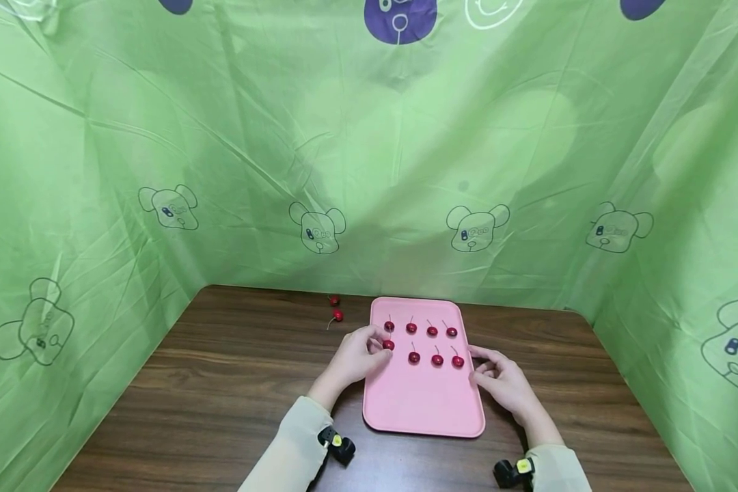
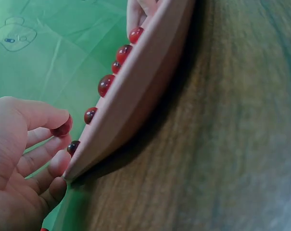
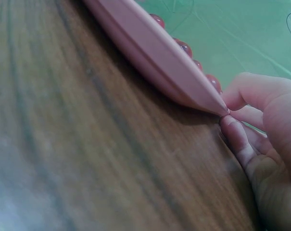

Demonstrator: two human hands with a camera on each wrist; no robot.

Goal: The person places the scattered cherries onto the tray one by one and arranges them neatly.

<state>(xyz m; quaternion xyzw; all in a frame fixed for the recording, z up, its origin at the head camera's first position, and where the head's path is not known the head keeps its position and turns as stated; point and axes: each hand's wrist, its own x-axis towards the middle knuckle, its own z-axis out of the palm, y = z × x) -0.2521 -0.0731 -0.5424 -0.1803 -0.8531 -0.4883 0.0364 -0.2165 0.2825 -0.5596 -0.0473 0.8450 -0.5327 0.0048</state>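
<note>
A pink tray lies on the table, bearing small red cherries with thin stems. A row of several cherries runs across its far part; three more cherries form a nearer row. My left hand reaches over the tray's left edge and pinches a cherry between thumb and fingers, at the left end of the nearer row. At the right edge, my right hand grips the tray's rim with its fingertips, seen closely in the right wrist view. Whether the pinched cherry touches the tray is unclear.
Two loose cherries lie on the brown wooden table, left of the tray's far corner. Green printed cloth encloses the back and sides. Black wrist cameras sit on both sleeves.
</note>
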